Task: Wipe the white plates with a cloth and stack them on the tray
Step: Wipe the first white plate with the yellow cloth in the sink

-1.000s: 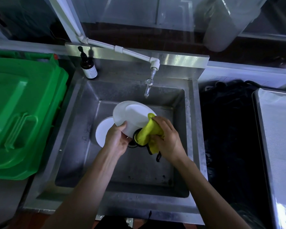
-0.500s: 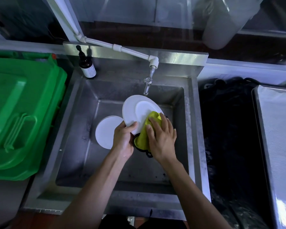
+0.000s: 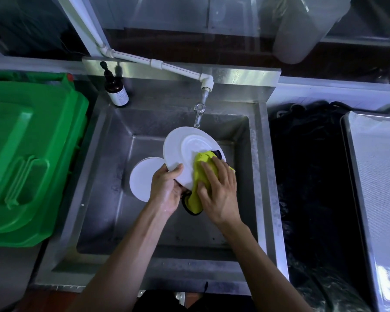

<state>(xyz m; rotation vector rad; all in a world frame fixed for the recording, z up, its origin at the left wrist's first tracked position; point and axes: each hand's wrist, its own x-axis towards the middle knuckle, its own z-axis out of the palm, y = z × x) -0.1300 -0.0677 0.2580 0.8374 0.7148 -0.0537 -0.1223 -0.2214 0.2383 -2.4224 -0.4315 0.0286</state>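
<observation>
stainless steel fills most of my view: a deep sink (image 3: pixel 113 199) with a raised back edge, and a white pipe (image 3: pixel 158 64) running across it down to a small metal tap (image 3: pixel 198 113). on the back left corner of the sink stands a dark pump bottle (image 3: pixel 116 91) with a pale label. to my left sits a green bin (image 3: pixel 25 158) with its lid closed. to my right lies a dark heap i cannot make out clearly, and past it, at the edge of the view, a metal tray (image 3: pixel 378 199).

over the basin my left hand (image 3: pixel 166 190) grips the near edge of a white plate (image 3: pixel 182 152), thumb on top and fingers curled underneath, holding it tilted up below the tap. my right hand (image 3: pixel 218 190) presses a yellow cloth (image 3: pixel 204 163) flat against the right side of that plate, fingers fairly straight and spread over the fabric. the cloth has a dark trim, and its lower end hangs down between my two hands. my hands are close together, just beside each other at the plate's near edge.

on the sink floor, partly behind my left hand and under the lifted plate, rests a second white plate (image 3: pixel 142 179); whether more plates lie beneath it i cannot tell for certain.
</observation>
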